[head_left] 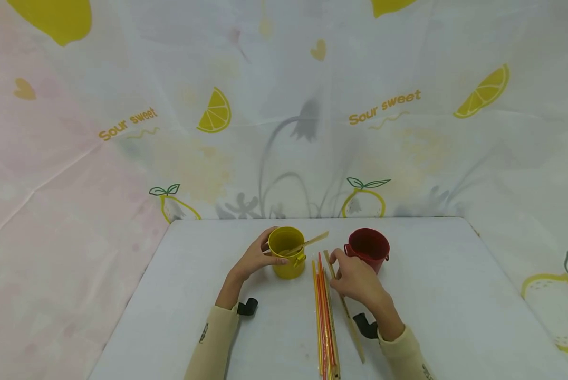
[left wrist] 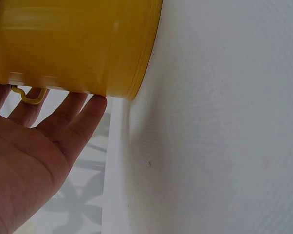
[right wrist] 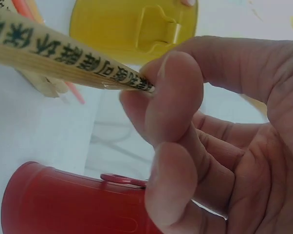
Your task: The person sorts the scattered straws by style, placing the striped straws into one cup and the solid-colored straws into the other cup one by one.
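A round, glossy yellow pail [head_left: 289,268] stands mouth up. A wooden stick [head_left: 314,239] leans inside, its upper end jutting past the rim to the right. Farther right, a second stick [head_left: 352,327], pale, slender and printed with dark characters, slants diagonally, pinched near its far end.

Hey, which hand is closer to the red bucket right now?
Right. The right hand is just in front of the red bucket, pinching a stick; the left hand is farther left, gripping the yellow bucket.
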`<state>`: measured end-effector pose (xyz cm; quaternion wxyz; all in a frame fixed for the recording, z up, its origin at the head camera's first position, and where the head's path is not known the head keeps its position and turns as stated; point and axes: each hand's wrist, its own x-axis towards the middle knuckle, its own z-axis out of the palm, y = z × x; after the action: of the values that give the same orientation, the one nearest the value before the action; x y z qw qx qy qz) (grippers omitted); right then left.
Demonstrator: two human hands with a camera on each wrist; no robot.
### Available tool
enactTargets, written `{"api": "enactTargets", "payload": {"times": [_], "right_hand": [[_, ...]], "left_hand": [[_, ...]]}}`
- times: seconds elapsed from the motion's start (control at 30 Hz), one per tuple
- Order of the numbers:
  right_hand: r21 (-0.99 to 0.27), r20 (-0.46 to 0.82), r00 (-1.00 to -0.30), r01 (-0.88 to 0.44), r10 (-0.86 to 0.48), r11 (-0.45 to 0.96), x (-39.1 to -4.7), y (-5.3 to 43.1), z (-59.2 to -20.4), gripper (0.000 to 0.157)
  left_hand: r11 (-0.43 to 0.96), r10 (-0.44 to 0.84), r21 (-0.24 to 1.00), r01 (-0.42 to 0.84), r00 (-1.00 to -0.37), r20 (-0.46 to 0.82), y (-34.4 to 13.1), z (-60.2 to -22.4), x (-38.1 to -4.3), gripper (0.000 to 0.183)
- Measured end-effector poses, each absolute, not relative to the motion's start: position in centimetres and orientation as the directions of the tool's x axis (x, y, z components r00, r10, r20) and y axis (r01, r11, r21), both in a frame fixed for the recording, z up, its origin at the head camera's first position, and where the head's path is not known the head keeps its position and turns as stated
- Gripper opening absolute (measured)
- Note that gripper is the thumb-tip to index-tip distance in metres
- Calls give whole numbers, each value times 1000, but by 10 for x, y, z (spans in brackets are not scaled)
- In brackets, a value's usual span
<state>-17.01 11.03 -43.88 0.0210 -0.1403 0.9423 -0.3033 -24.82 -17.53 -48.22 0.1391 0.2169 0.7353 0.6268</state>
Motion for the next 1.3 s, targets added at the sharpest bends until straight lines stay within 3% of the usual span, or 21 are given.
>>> {"api": "enactTargets", "payload": {"times": [0.23,1.3], "right_hand": [[-562,152,-958,-288,-245,776,-168,108,-432,33],[-595,394,-908,-370,-142,713,-154,101,-406,37]], "left_hand": [[126,496,981,146,-866,65,-176,-483,-248,89],[140,477,980,139,-877,57,-176,-484,-249,89]]}}
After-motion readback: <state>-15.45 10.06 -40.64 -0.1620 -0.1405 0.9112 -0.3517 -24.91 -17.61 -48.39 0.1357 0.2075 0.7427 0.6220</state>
